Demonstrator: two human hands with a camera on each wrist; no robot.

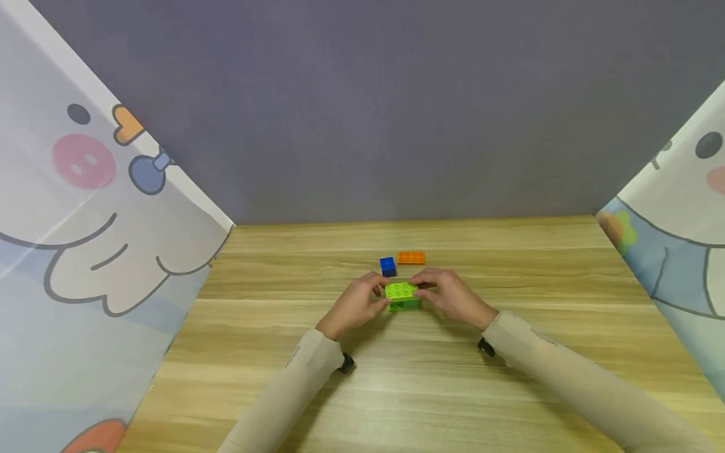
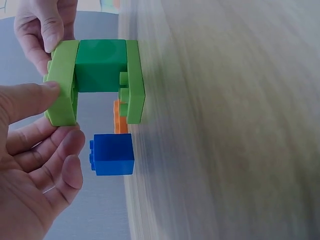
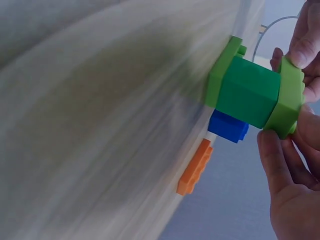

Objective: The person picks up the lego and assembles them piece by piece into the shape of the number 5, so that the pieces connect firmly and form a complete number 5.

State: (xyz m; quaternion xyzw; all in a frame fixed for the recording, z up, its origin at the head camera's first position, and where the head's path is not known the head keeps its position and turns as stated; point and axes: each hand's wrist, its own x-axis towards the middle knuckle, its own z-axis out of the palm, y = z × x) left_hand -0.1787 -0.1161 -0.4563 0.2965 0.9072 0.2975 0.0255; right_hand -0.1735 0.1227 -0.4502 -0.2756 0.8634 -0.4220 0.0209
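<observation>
A light green plate (image 1: pixel 401 290) tops a dark green block (image 2: pixel 101 65), with another light green plate (image 2: pixel 135 82) beneath it on the table. In the left wrist view the dark green block stands toward one end, leaving a gap between the plates at the other. The left hand (image 1: pixel 354 306) pinches one end of the top plate between thumb and fingers. At the opposite end, the right hand (image 1: pixel 451 298) grips that same plate, its thumb on the near side. Just behind the stack stands a blue block (image 1: pixel 387 267).
An orange plate (image 1: pixel 411 258) lies behind the stack, to the right of the blue block. The wooden table (image 1: pixel 255 264) meets a grey panel (image 1: pixel 419 126) at the back. Panels with cartoon prints stand at both sides.
</observation>
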